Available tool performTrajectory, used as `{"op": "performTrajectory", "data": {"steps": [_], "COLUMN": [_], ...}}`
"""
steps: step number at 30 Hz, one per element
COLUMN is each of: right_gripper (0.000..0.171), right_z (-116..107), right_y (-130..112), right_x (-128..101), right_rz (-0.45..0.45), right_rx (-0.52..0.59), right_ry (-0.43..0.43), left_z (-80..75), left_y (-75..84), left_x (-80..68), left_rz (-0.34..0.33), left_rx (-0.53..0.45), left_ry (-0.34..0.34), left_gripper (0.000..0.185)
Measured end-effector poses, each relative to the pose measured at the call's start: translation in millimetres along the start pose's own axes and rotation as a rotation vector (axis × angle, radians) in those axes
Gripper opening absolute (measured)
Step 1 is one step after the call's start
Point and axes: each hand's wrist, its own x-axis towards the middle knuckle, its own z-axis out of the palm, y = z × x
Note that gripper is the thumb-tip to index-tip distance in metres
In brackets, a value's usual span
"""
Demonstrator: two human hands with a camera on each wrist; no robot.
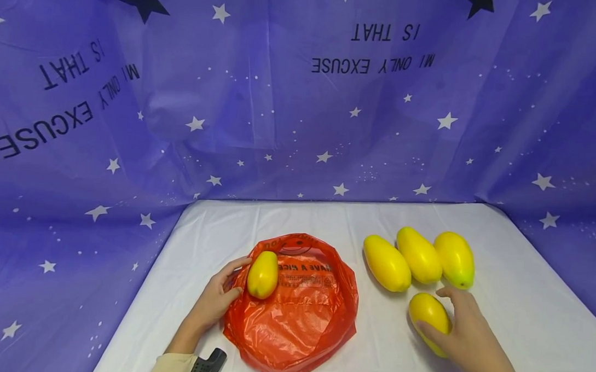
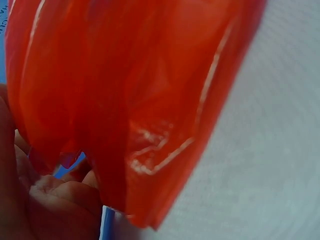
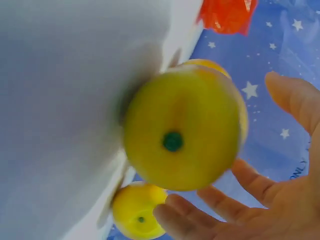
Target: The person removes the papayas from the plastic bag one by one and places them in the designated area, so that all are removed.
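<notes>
Fingers of the left hand (image 1: 218,298) lay relaxed against the left edge of a crumpled red plastic bag (image 1: 298,317), with the thumb and forefinger spread narrowly around the near end of a yellow mango (image 1: 262,274) that sat on the bag's upper left part; the hand touched fruit and plastic, and the head view did not show a firm grip on either. From the left wrist view the bag (image 2: 130,100) filled most of the picture, with the fingertips (image 2: 60,192) tucked at its lower fold. Further right, on the white tablecloth (image 1: 520,325), three more mangoes (image 1: 419,256) lay side by side, touching or nearly so. Just below them a fourth mango (image 1: 429,314) lay on the cloth, and the right hand (image 1: 465,331) cupped it from the right, fingers moderately curved along its side. In the right wrist view those fingers (image 3: 210,210) were spread beneath the fruit (image 3: 182,127), the thumb apart from it, so the grasp was loose, not closed.
</notes>
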Motion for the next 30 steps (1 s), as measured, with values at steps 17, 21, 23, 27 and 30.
{"op": "performTrajectory", "data": {"steps": [17,21,23,27,30], "right_gripper": [0.089,0.089,0.087,0.083,0.085], "right_z": [-14.4,-12.5,-10.8,-7.2,-5.1], "right_y": [-62.4,-79.5,-87.6,-102.8,-113.8], "right_x": [18.1,25.4,29.2,35.5,41.0], "right_rz": [-0.147,-0.171,-0.194,-0.206,-0.219], "right_rx": [0.011,0.011,0.027,0.058,0.07], "right_ry": [0.032,0.024,0.03,0.032,0.022], "left_z": [0.4,-0.2,-0.3,-0.3,0.0], "left_y": [2.6,2.3,2.5,2.6,3.1], "left_x": [-1.0,-1.8,-1.9,-1.3,-0.8], "left_rz": [0.002,0.01,0.012,0.009,0.007], "left_rx": [-0.004,-0.01,-0.011,-0.012,-0.013], "left_ry": [0.002,0.002,0.003,0.001,0.0], "left_gripper": [0.066,0.065,0.064,0.064,0.064]}}
